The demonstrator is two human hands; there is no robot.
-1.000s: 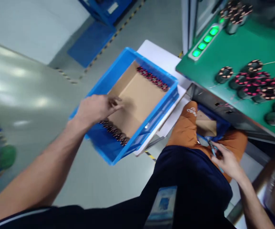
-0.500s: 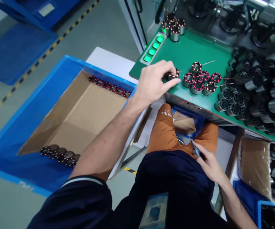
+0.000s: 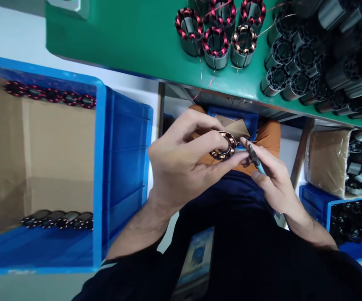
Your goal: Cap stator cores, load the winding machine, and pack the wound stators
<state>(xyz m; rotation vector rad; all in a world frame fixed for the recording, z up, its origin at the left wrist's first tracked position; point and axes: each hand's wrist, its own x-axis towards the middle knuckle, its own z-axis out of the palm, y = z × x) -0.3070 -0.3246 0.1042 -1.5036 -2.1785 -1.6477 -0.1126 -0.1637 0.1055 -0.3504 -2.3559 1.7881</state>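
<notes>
My left hand [image 3: 187, 163] is closed around a copper-wound motor stator [image 3: 230, 144], held above my lap with its ring of windings turned toward the right. A thin copper wire end sticks out of the stator toward my right hand [image 3: 273, 177]. That hand grips small cutting pliers [image 3: 253, 156] with light-blue handles, their jaws close to the wire. Whether the jaws touch the wire I cannot tell. On the green bench top above stand red-wound stators [image 3: 216, 48] and a copper-wound stator [image 3: 243, 46], several with loose wire ends.
At the left a blue crate [image 3: 101, 175] lined with cardboard holds two rows of stators. Many unwound dark stator cores [image 3: 289, 83] crowd the right of the green bench [image 3: 121, 46]. A cardboard box [image 3: 328, 161] of metal cores and a blue bin [image 3: 317, 200] stand at the lower right.
My left hand has lifted the copper-wound stator off the bench and brought it over my lap. My right hand has raised the pliers to it. The view has shifted closer to the bench.
</notes>
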